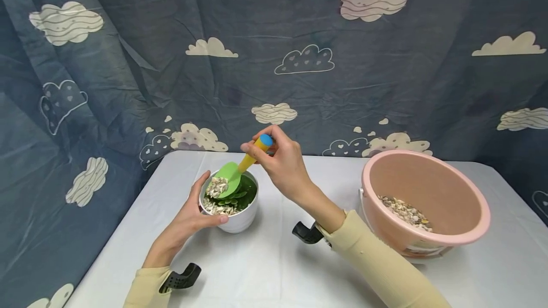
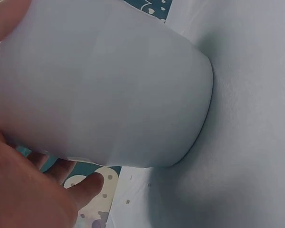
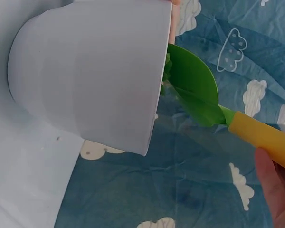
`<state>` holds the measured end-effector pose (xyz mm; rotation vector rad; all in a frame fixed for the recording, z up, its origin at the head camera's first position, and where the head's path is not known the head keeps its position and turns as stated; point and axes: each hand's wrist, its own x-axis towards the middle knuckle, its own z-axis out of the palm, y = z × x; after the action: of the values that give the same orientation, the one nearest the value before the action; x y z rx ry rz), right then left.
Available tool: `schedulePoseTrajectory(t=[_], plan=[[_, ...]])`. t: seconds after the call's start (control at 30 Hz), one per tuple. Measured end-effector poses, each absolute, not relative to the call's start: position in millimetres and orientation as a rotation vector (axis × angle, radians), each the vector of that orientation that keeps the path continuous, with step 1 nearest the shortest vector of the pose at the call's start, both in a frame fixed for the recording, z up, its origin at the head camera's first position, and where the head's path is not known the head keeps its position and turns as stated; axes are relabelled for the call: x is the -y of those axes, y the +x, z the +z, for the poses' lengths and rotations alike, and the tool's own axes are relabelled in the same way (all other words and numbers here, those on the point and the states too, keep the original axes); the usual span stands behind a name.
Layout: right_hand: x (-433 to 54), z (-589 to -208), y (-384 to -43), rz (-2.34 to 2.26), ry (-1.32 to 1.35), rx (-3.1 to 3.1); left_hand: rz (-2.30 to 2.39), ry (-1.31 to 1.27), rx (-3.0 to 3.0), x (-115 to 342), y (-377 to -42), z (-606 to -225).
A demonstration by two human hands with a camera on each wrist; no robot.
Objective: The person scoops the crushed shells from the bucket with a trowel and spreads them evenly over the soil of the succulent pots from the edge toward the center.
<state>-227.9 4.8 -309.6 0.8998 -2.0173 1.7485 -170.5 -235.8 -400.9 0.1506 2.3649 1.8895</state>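
Note:
A white plant pot (image 1: 234,225) stands on the table, holding a green leafy plant (image 1: 245,195) with pale pebbles (image 1: 217,208) around it. My left hand (image 1: 188,217) grips the pot's left side, thumb at the front near the rim and fingers around the back. In the left wrist view the pot (image 2: 109,90) fills most of the picture. My right hand (image 1: 282,163) holds a toy trowel by its yellow handle (image 3: 261,137), which has a blue end. The green trowel blade (image 1: 231,177), loaded with small stones (image 1: 217,187), tilts down inside the rim, over the leaves.
A large pink bucket (image 1: 428,232) with pebbles (image 1: 404,213) in its bottom stands at the right of the table, beside my right forearm. The white tablecloth (image 1: 257,274) covers the table. Behind it hangs a dark blue cloud-patterned curtain (image 1: 257,89).

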Motion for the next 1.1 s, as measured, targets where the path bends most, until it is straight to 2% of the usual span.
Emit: schedulePoseTrajectory(t=[0.47,0.97,1.1], plan=[[-4.2,-310.3,-225.9,1.666,0.918,1.981,2.049,0.296,-2.143,239.0,-172.3,-402.1],[-4.4,-312.9,-221.0,1.589,1.026,1.907,1.904,0.159,-2.337,238.0,-171.1,-400.1],[-5.2,-316.1,-219.5,1.563,1.062,1.883,1.961,0.206,-2.259,239.3,-170.7,-402.4]])
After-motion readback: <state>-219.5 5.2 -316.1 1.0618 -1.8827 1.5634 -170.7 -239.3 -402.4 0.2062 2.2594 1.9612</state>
